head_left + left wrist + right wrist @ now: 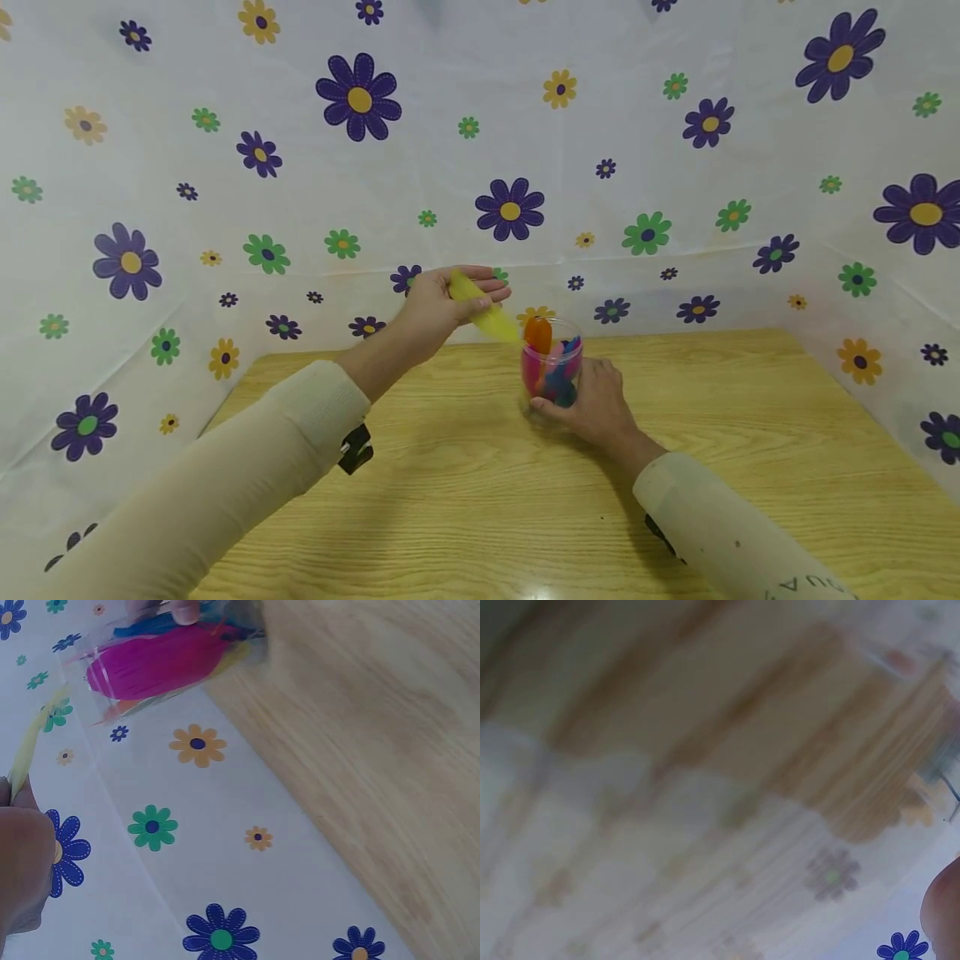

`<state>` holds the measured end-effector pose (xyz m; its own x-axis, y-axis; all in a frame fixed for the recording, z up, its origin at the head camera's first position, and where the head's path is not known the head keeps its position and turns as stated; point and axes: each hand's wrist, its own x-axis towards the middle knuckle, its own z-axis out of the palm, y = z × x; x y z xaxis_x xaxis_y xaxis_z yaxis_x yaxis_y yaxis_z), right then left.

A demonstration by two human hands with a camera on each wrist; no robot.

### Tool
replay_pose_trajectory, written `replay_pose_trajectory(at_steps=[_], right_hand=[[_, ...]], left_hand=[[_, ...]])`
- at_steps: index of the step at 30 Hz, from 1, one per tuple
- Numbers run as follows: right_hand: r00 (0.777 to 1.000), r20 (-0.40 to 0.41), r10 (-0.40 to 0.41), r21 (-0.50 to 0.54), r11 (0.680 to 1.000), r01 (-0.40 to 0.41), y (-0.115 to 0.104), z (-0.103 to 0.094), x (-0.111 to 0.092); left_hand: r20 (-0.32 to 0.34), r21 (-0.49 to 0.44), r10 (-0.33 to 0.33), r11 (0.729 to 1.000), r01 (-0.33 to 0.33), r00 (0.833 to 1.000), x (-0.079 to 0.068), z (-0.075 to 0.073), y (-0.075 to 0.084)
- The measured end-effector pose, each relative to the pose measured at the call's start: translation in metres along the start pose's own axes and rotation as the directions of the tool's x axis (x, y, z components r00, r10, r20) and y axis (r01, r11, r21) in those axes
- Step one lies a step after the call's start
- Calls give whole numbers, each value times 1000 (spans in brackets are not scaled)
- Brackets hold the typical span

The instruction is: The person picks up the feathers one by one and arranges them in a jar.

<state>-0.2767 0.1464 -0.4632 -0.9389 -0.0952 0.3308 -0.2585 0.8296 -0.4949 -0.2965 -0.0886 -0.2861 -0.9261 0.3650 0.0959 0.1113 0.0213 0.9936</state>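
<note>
My left hand [450, 302] pinches a yellow feather [483, 308] between thumb and fingers, the other fingers stretched out. The feather's lower end slants down to the rim of a clear plastic cup [553, 354]. Inside the cup stand an orange feather [537, 335], a magenta feather [161, 664] and blue and pink pieces whose shapes are partly hidden. My right hand [600, 404] grips the cup from the right, thumb across its near side. In the left wrist view the yellow feather looks thin and curved, apart from the cup.
The cup is over the far middle of a wood-grain table [450, 500]. Behind and on both sides hangs a white cloth [435, 167] printed with purple, green and yellow flowers. The right wrist view is mostly blurred.
</note>
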Motion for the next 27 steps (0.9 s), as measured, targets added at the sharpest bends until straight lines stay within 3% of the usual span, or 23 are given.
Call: replay_pose_trajectory(at_steps=[5, 12, 15, 18, 21, 23, 26, 27], right_hand=[[1000, -10, -6, -6, 1000, 6, 2, 1, 0], [1000, -4, 1, -6, 1000, -1, 2, 2, 0], [1000, -6, -7, -2, 1000, 7, 2, 2, 1], [1000, -9, -10, -7, 1000, 9, 2, 3, 1], [1000, -9, -10, -16, 1000, 10, 3, 3, 1], [1000, -10, -15, -22, 1000, 15, 3, 3, 1], [1000, -17, -22, -30, 999, 21, 4, 3, 1], [1000, -21, -23, -33, 999, 22, 4, 3, 1]], left_hand=[[-6, -38, 6, 999, -6, 1000, 17, 16, 8], [8, -38, 11, 999, -11, 1000, 35, 34, 5], [13, 15, 15, 1000, -15, 1000, 39, 42, 1], [37, 134, 10, 991, -15, 999, 41, 49, -6], [85, 312, 13, 949, -39, 996, 40, 56, -15], [125, 431, 27, 899, -79, 992, 39, 60, -20], [187, 541, 58, 827, -152, 981, 38, 64, -26], [202, 555, 62, 815, -167, 977, 38, 65, -28]])
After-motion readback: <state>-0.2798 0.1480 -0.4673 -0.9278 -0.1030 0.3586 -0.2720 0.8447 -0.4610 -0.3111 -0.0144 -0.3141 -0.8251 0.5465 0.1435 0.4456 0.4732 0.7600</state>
